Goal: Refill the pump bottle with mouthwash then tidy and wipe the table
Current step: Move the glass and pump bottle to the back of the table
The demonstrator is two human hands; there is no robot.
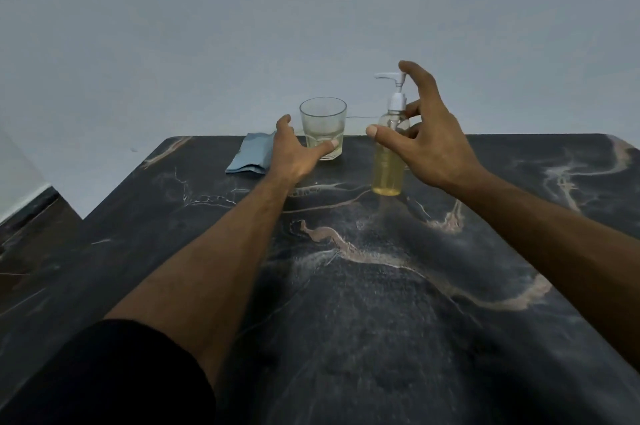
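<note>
A clear pump bottle [388,168] with yellowish liquid and a white pump head stands upright on the dark marble table [346,286]. My right hand [429,140] hovers just right of it, fingers spread around its neck and shoulder, thumb in front of the bottle. A glass tumbler [323,123] with a little pale liquid stands near the far edge. My left hand [294,154] reaches to the glass from the left, open, thumb tip against its lower part. A folded blue cloth [251,154] lies left of the glass, partly hidden by my left hand.
A plain grey wall rises just behind the table's far edge. The table's left edge drops to a dark floor [31,234] with a white skirting line. The table stretches wide toward me and to the right.
</note>
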